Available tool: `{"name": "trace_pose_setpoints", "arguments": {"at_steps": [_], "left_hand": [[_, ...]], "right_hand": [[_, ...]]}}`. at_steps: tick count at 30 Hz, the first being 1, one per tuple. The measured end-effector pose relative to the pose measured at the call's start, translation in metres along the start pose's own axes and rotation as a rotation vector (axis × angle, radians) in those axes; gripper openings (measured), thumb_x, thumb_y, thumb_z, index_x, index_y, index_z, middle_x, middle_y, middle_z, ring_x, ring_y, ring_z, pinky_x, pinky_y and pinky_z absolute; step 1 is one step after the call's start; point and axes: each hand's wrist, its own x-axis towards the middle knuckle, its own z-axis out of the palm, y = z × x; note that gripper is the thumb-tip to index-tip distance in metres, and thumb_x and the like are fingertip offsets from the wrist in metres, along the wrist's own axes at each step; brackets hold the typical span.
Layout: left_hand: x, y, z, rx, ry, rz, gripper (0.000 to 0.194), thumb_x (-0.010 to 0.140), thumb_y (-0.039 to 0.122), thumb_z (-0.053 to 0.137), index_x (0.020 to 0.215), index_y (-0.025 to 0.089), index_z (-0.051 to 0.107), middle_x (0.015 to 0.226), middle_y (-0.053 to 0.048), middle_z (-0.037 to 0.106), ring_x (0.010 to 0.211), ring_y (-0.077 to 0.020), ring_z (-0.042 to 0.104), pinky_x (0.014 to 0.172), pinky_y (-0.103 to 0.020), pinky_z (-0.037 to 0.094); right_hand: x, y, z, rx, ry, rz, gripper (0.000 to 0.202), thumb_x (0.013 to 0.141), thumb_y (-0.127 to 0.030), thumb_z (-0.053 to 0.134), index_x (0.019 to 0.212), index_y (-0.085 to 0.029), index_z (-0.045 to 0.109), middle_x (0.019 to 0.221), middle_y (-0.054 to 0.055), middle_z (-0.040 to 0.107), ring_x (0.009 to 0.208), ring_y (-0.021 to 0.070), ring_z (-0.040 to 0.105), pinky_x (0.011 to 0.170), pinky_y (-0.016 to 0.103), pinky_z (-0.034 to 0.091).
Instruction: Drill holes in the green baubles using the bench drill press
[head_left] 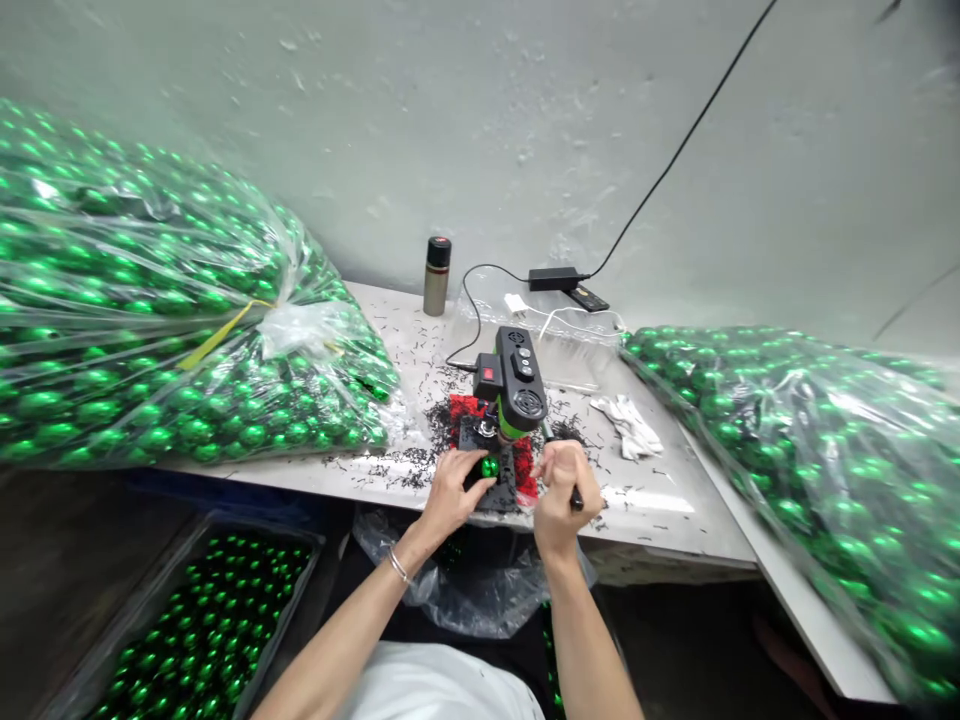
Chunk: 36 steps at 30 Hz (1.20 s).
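Observation:
A small black machine (pixel 521 385) with a red switch stands on the white table, over a red mat (pixel 526 470). My left hand (pixel 454 490) pinches a shiny green ball (pixel 490 467) between thumb and fingers at the machine's base, below its head. To the right of the machine, my right hand (pixel 566 490) is closed round a black-ended lever handle (pixel 576 499). Small black bits (pixel 412 468) lie scattered around the base.
Large clear bags of green balls lie at left (pixel 150 330) and right (pixel 825 450). A bottle (pixel 436 278), a power adapter (pixel 553 279) with cables and white gloves (pixel 628 426) are on the table. A crate of green balls (pixel 214 610) sits lower left.

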Motion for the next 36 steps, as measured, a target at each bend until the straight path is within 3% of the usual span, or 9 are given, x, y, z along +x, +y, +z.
{"name": "trace_pose_setpoints", "arguments": {"at_steps": [6, 9, 13, 18, 23, 26, 29, 32, 36], "left_hand": [[-0.018, -0.007, -0.039, 0.209, 0.072, 0.072, 0.053, 0.093, 0.043, 0.059, 0.14, 0.019, 0.052, 0.142, -0.017, 0.056, 0.132, -0.033, 0.048, 0.111, -0.053, 0.037], [0.016, -0.026, -0.079, 0.468, 0.222, -0.055, 0.035, 0.099, 0.025, 0.043, 0.128, 0.017, 0.06, 0.132, -0.017, 0.062, 0.127, -0.0316, 0.051, 0.107, -0.052, 0.039], [0.072, -0.051, -0.122, 0.816, -0.002, -0.266, 0.035, 0.094, 0.01, 0.038, 0.117, 0.011, 0.064, 0.113, -0.019, 0.068, 0.107, -0.0302, 0.06, 0.092, -0.043, 0.046], [0.111, -0.067, -0.129, 0.893, -0.06, -0.367, 0.028, 0.087, 0.011, 0.05, 0.108, 0.005, 0.067, 0.109, -0.026, 0.067, 0.108, -0.0373, 0.06, 0.087, -0.045, 0.047], [0.117, -0.066, -0.13, 0.871, -0.106, -0.385, 0.031, 0.087, 0.017, 0.055, 0.113, 0.006, 0.068, 0.106, -0.023, 0.071, 0.106, -0.036, 0.065, 0.094, -0.046, 0.046], [0.101, -0.055, -0.135, 0.605, 0.015, -0.361, 0.043, 0.091, 0.025, 0.053, 0.131, 0.01, 0.059, 0.119, -0.019, 0.067, 0.105, -0.0312, 0.066, 0.094, -0.044, 0.049], [0.075, -0.04, -0.131, -0.074, 0.111, -0.416, 0.051, 0.091, 0.037, 0.056, 0.138, 0.015, 0.054, 0.115, -0.013, 0.068, 0.094, -0.0245, 0.069, 0.085, -0.039, 0.056], [0.049, -0.027, -0.11, -0.631, 0.074, -0.541, 0.06, 0.085, 0.045, 0.066, 0.136, 0.016, 0.053, 0.102, -0.008, 0.069, 0.084, -0.0192, 0.07, 0.079, -0.035, 0.058], [0.03, -0.018, -0.071, -0.809, 0.046, -0.666, 0.06, 0.073, 0.047, 0.078, 0.12, 0.015, 0.06, 0.09, -0.005, 0.068, 0.077, -0.0167, 0.07, 0.075, -0.031, 0.057]], "right_hand": [[-0.004, 0.002, 0.002, 0.0, 0.032, -0.057, 0.032, 0.098, -0.021, 0.044, 0.066, -0.02, 0.049, 0.066, -0.002, 0.05, 0.058, 0.0107, 0.05, 0.056, 0.027, 0.039], [-0.01, 0.007, 0.004, 0.016, 0.064, -0.073, 0.034, 0.098, -0.019, 0.044, 0.063, -0.02, 0.047, 0.065, -0.002, 0.049, 0.057, 0.0103, 0.05, 0.055, 0.027, 0.038], [-0.012, 0.009, 0.005, 0.022, 0.06, -0.066, 0.034, 0.097, -0.019, 0.045, 0.063, -0.02, 0.048, 0.064, -0.003, 0.049, 0.056, 0.0102, 0.05, 0.053, 0.026, 0.039], [-0.014, 0.01, 0.003, 0.015, 0.049, -0.074, 0.033, 0.097, -0.017, 0.044, 0.065, -0.02, 0.049, 0.065, -0.002, 0.051, 0.057, 0.0108, 0.051, 0.054, 0.027, 0.04], [-0.016, 0.011, 0.001, 0.002, 0.033, -0.081, 0.033, 0.097, -0.015, 0.043, 0.065, -0.02, 0.048, 0.066, -0.002, 0.052, 0.057, 0.0108, 0.052, 0.055, 0.028, 0.039], [-0.018, 0.012, 0.002, 0.016, 0.036, -0.085, 0.034, 0.097, -0.015, 0.044, 0.063, -0.02, 0.045, 0.066, -0.002, 0.051, 0.059, 0.0111, 0.052, 0.056, 0.028, 0.039], [-0.019, 0.012, 0.004, 0.03, 0.05, -0.081, 0.035, 0.097, -0.014, 0.043, 0.062, -0.02, 0.044, 0.066, -0.002, 0.05, 0.059, 0.011, 0.053, 0.055, 0.027, 0.039], [-0.02, 0.012, 0.005, 0.044, 0.061, -0.077, 0.035, 0.097, -0.014, 0.043, 0.062, -0.02, 0.043, 0.066, -0.002, 0.05, 0.059, 0.0108, 0.053, 0.054, 0.027, 0.039], [-0.019, 0.011, 0.003, 0.006, 0.025, -0.091, 0.034, 0.096, -0.013, 0.042, 0.064, -0.02, 0.045, 0.067, -0.001, 0.052, 0.06, 0.0111, 0.052, 0.056, 0.028, 0.04]]}}
